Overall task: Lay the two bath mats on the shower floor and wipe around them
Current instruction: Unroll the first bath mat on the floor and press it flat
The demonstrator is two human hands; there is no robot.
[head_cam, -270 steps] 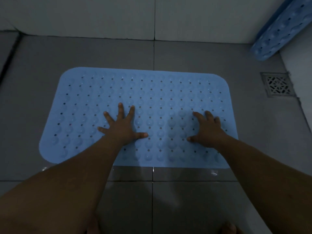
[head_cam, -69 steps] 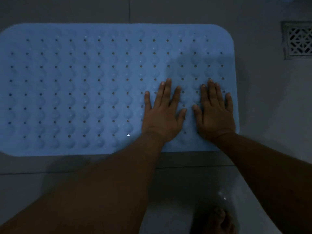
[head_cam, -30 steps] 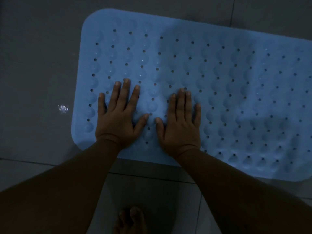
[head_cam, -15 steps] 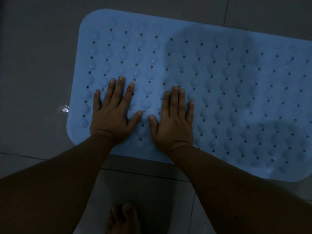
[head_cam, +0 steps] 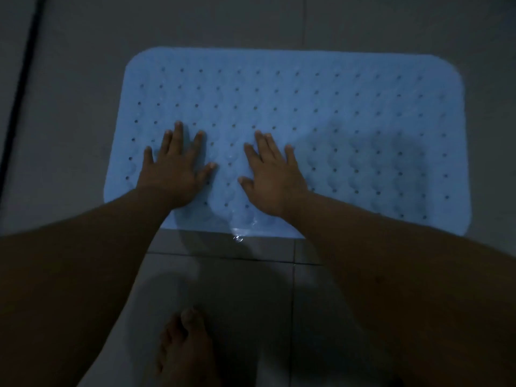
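Note:
One light blue bath mat point(head_cam: 349, 121), bumpy and dotted with small holes, lies flat on the grey tiled shower floor point(head_cam: 69, 79). My left hand point(head_cam: 173, 169) rests palm down on the mat's near left part, fingers spread. My right hand point(head_cam: 273, 177) lies flat on the mat a little to the right of it, fingers apart. Neither hand holds anything. The second mat is out of view.
A bare foot point(head_cam: 184, 347) stands on the lighter tiles in front of the mat. A small wet glint point(head_cam: 238, 238) shows at the mat's near edge. A dark strip point(head_cam: 19, 88) runs along the floor at the far left.
The view has pulled back, so the whole mat shows. My hands have moved apart on the mat's left part; one second ago they lay side by side.

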